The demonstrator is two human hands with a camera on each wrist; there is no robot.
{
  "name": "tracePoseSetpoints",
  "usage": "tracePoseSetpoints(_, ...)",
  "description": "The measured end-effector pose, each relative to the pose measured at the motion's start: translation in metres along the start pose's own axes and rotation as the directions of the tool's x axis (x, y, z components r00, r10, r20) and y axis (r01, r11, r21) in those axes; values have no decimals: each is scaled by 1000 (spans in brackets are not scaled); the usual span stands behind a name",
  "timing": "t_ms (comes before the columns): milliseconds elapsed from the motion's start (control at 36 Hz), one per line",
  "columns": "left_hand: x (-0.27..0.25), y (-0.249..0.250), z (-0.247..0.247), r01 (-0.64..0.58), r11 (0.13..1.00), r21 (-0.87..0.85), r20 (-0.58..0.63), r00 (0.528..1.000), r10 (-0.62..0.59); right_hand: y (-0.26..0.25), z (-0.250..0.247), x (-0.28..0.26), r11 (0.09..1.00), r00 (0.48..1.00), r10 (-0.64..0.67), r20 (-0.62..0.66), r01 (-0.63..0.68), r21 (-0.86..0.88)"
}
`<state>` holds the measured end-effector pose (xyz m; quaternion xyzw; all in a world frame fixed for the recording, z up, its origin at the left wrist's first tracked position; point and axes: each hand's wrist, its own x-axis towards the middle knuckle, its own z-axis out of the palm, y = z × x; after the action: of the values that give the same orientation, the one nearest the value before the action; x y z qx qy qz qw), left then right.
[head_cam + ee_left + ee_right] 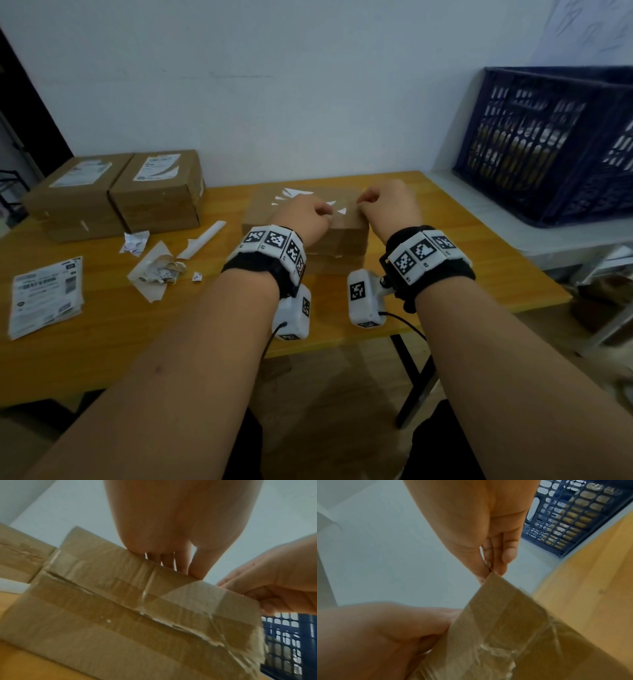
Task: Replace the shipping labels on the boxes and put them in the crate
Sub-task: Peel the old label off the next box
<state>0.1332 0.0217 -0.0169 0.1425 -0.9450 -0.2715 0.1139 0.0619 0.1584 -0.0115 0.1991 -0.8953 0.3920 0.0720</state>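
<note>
Both hands picking old label scraps (294, 195) off box (305, 236): left hand (305, 217) and right hand (390, 202) each pinching remnants. Next: strip clean, fetch fresh label (46, 294).

Brown cardboard box (346, 222) carries white label scraps (294, 196) on top and glossy clear tape (144, 599) along its seams; two more brown boxes (116, 195) carry white labels (157, 167) with dark print. Table (102, 335) is honey-yellow wood grain; crate (548, 144) is dark blue lattice with tan showing through the slots. Loose labels (46, 296) are white with black print and barcodes, wristbands (274, 255) black with black-and-white square markers, wall (274, 85) pale grey-blue.
</note>
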Motion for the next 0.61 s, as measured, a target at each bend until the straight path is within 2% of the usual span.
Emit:
tracePoseSetpoints(83,-2,-3,-4,-18,999,-30,27,999,18,-5,2,0,998,999,-22,-25,23,51)
tracePoseSetpoints(167,-3,-6,-9,-12,998,-67,51,999,16,-11,4,0,998,1000,-25,16,24,57)
tracePoseSetpoints(389,-3,-13,-17,6,990,-139,65,998,3,-25,0,2,953,982,-63,181,112,-281)
tracePoseSetpoints(611,-5,-11,-16,18,987,-160,55,998,-9,-34,3,7,858,971,-66,231,173,-484)
